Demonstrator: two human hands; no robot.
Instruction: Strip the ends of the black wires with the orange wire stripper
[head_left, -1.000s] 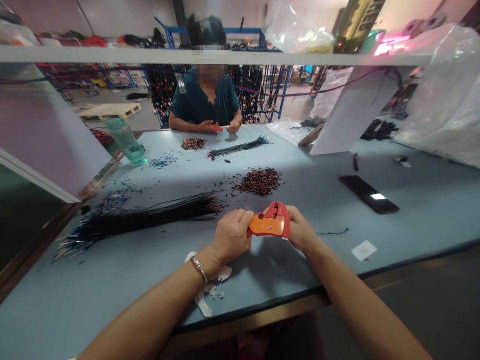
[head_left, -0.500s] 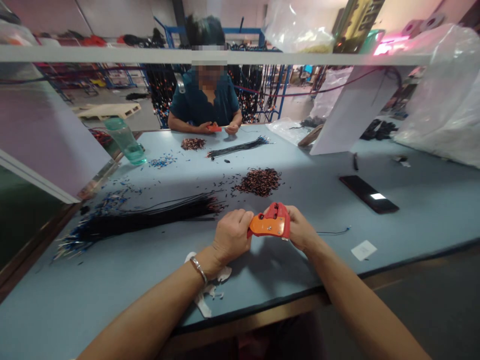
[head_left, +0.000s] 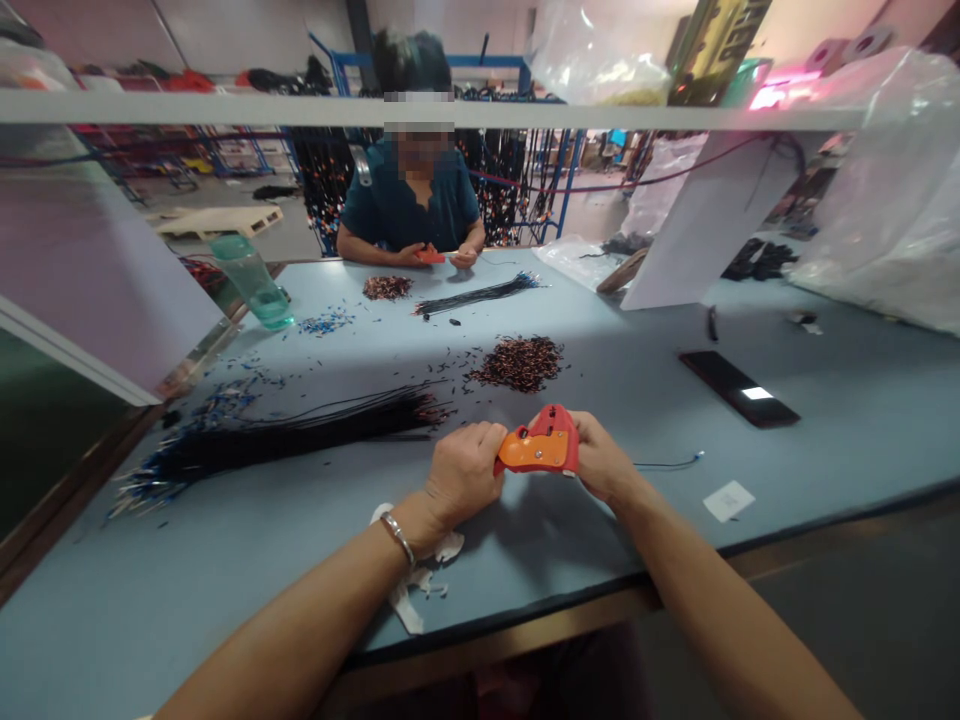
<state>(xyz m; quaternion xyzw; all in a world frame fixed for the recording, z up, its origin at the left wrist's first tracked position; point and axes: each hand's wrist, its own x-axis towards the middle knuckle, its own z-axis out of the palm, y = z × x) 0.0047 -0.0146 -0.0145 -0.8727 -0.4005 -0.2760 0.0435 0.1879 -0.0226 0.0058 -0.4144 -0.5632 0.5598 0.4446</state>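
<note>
My left hand (head_left: 466,470) is closed around the handles of a red and orange wire stripper (head_left: 538,450), held above the near part of the table. Behind the stripper's head, my right hand (head_left: 596,455) is closed, its fingertips mostly hidden by the tool. A thin black wire (head_left: 664,464) with a blue tip runs out to the right from behind my right wrist; its other end is hidden. To the left lies a thick bundle of black wires (head_left: 300,435) with blue ends and coppery ends. Beyond the stripper is a heap of small black and copper offcuts (head_left: 521,363).
Across the table (head_left: 630,360) a co-worker (head_left: 409,205) holds a red tool. A phone (head_left: 739,388) and a white card (head_left: 728,501) lie to the right. A green bottle (head_left: 251,283) stands far left. Torn white paper (head_left: 405,605) is under my left forearm. A shelf (head_left: 495,115) spans above.
Both hands stay in nearly the same place. The stripper's head has shifted slightly, and the dark gap in it looks smaller.
</note>
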